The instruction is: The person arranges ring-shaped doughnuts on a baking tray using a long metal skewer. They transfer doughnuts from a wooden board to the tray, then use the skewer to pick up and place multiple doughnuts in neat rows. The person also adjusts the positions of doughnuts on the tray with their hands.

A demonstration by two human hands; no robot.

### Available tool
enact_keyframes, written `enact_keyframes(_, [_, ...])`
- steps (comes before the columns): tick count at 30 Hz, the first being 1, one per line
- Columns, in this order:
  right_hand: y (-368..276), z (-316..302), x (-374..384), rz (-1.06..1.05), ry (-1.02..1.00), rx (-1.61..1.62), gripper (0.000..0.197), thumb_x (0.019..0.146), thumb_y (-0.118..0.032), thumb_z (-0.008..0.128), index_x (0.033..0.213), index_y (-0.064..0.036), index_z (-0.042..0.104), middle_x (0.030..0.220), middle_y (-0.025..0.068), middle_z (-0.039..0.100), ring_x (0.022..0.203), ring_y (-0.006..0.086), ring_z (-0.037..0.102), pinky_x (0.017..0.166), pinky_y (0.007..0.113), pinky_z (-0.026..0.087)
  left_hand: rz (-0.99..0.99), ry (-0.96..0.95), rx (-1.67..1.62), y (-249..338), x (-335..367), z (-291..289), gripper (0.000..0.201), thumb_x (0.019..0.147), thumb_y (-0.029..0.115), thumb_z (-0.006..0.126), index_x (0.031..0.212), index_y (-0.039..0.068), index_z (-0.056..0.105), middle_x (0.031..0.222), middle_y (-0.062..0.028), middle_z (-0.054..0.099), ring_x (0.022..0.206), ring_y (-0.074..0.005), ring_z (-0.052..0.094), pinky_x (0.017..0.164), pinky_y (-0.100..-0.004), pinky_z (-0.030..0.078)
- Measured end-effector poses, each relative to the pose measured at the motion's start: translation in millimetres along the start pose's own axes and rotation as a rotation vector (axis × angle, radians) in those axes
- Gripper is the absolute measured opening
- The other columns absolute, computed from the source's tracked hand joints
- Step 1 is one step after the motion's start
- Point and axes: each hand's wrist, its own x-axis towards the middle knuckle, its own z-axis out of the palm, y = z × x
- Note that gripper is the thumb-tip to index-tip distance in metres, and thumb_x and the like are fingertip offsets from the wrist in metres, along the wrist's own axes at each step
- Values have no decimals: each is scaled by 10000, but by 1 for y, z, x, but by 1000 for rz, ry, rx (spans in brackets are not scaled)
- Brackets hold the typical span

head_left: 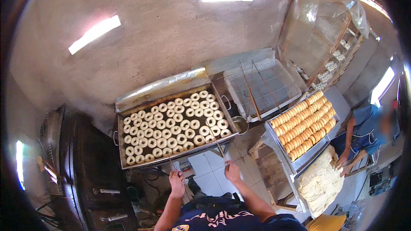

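Note:
A wide metal frying pan (147, 161) in front of me holds many pale ring doughnuts (195, 124), laid close together in rows. My left hand (177, 182) is closed around the end of a thin stick (170, 162) at the pan's front edge. Farther right, my right hand (232, 171) grips another thin stick (221, 149), which reaches over the front rim toward the doughnuts at the right corner. Both hands stay outside the pan, on my side of it. The sticks' far tips are hard to make out among the rings.
Right of the pan stand a small pot (240, 125) and a draining tray (280, 70) with two long sticks (250, 92) across it. A tray of golden doughnuts (303, 124) sits beside dough (322, 184), which a co-worker (364, 132) touches. A dark metal cabinet (96, 162) stands left.

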Motion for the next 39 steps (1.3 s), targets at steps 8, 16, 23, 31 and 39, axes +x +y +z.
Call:
enact_keyframes(8, [-59, -4, -59, -155, -243, 388, 387, 1066, -212, 629, 1396, -30, 716, 1003, 294, 766, 934, 430, 772, 851, 515, 596, 126, -117, 788, -79, -2, 34, 486, 1086, 561, 689, 1217, 101, 604, 915, 3, 602, 821, -150, 572, 749, -351, 481])
enact_keyframes(16, [-46, -72, -72, 127, -541, 710, 470, 1147, -371, 584, 1477, -51, 685, 1060, 101, 808, 906, 218, 752, 803, 429, 635, 421, -93, 887, -105, -11, 66, 216, 1149, 238, 575, 1148, 29, 628, 978, -58, 622, 913, -201, 565, 855, -413, 497])
enact_keyframes(23, [267, -47, -217, 788, -1092, -85, 1014, 916, -908, 582, 1427, -45, 725, 1459, 207, 729, 1343, 397, 690, 1099, 521, 563, 236, -115, 423, -73, 11, 33, 119, 1149, 195, 555, 1237, 130, 600, 1020, 8, 587, 923, -132, 554, 832, -329, 483])
enact_keyframes(31, [401, 11, -351, 785, -1044, 429, 368, 744, -403, 885, 1072, -241, 847, 1020, 11, 770, 917, 256, 688, 772, 474, 556, 181, -311, 392, -144, 16, -2, 312, 1138, 254, 592, 1433, 174, 535, 1241, -12, 647, 1052, -161, 627, 852, -336, 496])
enact_keyframes(39, [31, -199, -118, 77, 635, 494, 484, 1069, -385, 668, 1350, 6, 715, 1151, 223, 797, 1042, 346, 780, 921, 487, 616, 197, -216, 324, -96, 12, 8, 299, 1133, 286, 605, 1391, 135, 597, 1106, 9, 671, 816, -92, 593, 611, -271, 444])
